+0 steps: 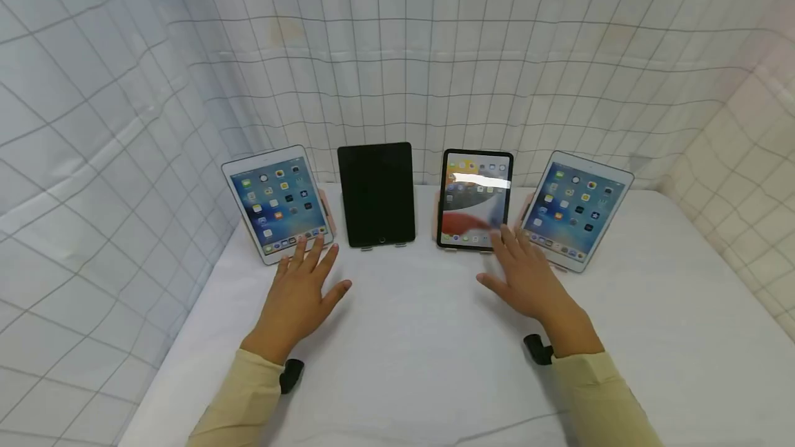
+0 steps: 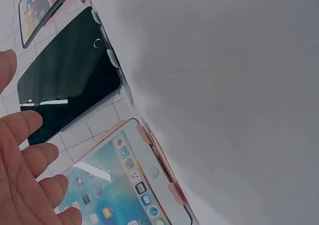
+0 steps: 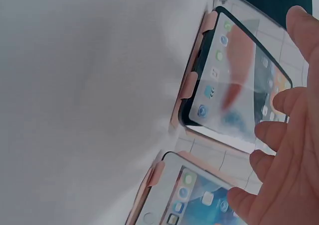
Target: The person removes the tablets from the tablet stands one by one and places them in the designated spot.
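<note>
Two hands, palms toward a row of four tablets, spread their fingers and grasp nothing.
The left hand (image 1: 297,305) reaches to the lower edge of the white-framed left tablet (image 1: 279,202); the right hand (image 1: 531,285) extends between the lit black-framed tablet (image 1: 472,209) and the white-framed right tablet (image 1: 580,205). Whether fingertips meet glass cannot be told. The dark-screened tablet (image 1: 377,195) stands second from left, between the left tablet and the black-framed one. All lean back, app icons showing on the three lit screens; pink clips (image 3: 188,85) hold the black-framed tablet's lower edge. Beneath lies a white-covered table (image 1: 410,336); behind hangs a white cloth with a grid pattern (image 1: 422,47). Pale yellow sleeves (image 1: 239,399) cover both forearms.
</note>
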Demonstrator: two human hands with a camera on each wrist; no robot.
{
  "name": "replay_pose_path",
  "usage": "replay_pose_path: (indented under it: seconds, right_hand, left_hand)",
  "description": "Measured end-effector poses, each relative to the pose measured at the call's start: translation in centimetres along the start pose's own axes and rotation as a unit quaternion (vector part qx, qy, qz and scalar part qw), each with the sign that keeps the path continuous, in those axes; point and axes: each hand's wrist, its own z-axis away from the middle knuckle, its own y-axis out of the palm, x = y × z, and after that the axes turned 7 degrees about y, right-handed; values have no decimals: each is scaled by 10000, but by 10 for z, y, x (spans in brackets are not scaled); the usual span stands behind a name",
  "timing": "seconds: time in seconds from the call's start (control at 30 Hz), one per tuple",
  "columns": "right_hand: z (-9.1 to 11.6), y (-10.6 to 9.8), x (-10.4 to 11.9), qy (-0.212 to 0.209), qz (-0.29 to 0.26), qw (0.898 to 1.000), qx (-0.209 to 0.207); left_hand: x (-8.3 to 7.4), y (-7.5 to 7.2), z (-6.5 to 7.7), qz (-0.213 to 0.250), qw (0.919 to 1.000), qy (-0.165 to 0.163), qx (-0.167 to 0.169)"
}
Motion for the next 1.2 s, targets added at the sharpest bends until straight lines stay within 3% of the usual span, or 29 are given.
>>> replay_pose_path:
  seconds: [0.23,0.4,0.53,0.73,1.03,1.2]
  right_hand:
    - [-16,-7,14,-531,179,9984,-3]
    - [-32,-7,27,-1389,573,9886,-96]
    - [-45,-6,41,-2015,428,9784,-161]
    - [-62,-5,67,-2564,-160,9660,-291]
    - [-94,6,105,-2857,-727,9546,-425]
    - [-111,6,131,-3125,-993,9438,-420]
  left_hand:
    - [18,-5,9,346,9993,98,-133]
    - [42,-9,16,677,9975,84,-163]
    - [60,-16,20,827,9960,44,-337]
    - [75,-24,17,1171,9891,-16,-893]
    - [96,-30,7,1367,9679,-36,-2109]
    - [109,-39,3,1099,9682,23,-2249]
